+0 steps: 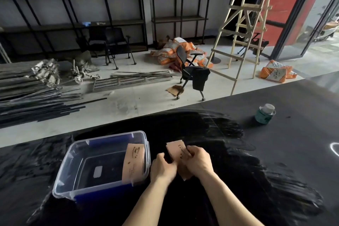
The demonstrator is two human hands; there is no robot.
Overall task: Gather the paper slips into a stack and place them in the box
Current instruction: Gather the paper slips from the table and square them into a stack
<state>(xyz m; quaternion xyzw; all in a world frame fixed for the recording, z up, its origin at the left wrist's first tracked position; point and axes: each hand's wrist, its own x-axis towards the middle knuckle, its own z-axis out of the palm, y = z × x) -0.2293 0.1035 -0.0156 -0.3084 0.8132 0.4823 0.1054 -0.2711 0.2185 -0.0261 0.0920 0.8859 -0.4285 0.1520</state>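
A stack of paper slips point(178, 152) is gripped between the left hand point(162, 168) and right hand point(199, 161), fingers closed on it, above the dark surface point(275, 161). One slip point(133, 161) is already seen leaning inside the clear box point(73, 154) at nine o'clock; the held stack is judged not yet placed.

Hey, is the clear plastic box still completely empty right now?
No, one tan paper slip already leans inside the clear box against its right wall, while both hands hold more slips beside it.
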